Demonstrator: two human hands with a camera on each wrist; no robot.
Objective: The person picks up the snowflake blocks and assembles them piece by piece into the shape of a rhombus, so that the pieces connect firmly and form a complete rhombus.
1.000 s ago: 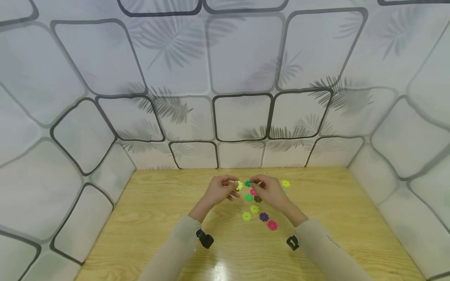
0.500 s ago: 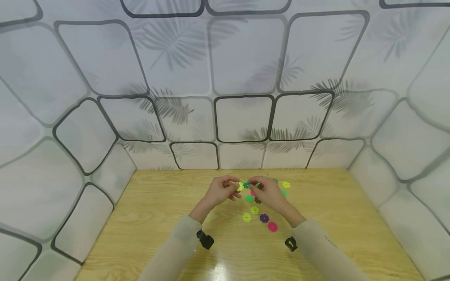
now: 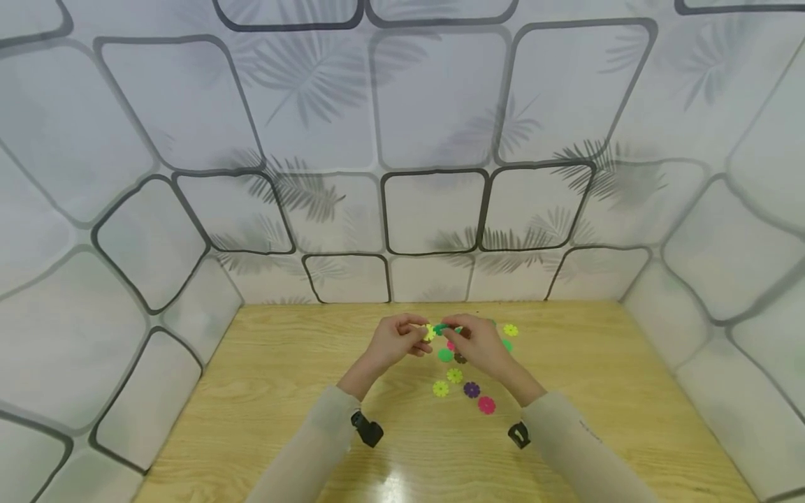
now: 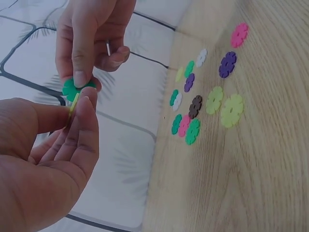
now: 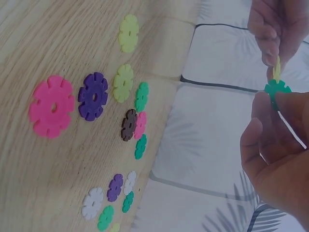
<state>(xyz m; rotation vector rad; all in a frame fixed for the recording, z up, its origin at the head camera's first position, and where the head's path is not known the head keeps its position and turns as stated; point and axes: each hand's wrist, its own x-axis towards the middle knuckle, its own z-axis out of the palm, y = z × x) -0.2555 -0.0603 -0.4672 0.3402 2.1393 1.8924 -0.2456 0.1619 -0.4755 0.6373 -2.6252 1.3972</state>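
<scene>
Above the far part of the table, my left hand pinches a yellow interlocking disc between thumb and fingers. My right hand pinches a green interlocking disc just to its right. The two notched discs meet edge to edge, the yellow one turned nearly edge-on in both wrist views. Whether their slots are engaged cannot be told, since fingertips cover part of each. Below the hands lie loose discs, among them a brown disc, a purple disc and a pink disc.
Several more flat discs are scattered on the wooden table, including a yellow disc nearer the person and a white disc to the right. A patterned wall covering stands behind and at both sides.
My right hand has moved slightly left, bringing the green disc up against the yellow one. The left hand has stayed almost still. The loose discs lie as before.
</scene>
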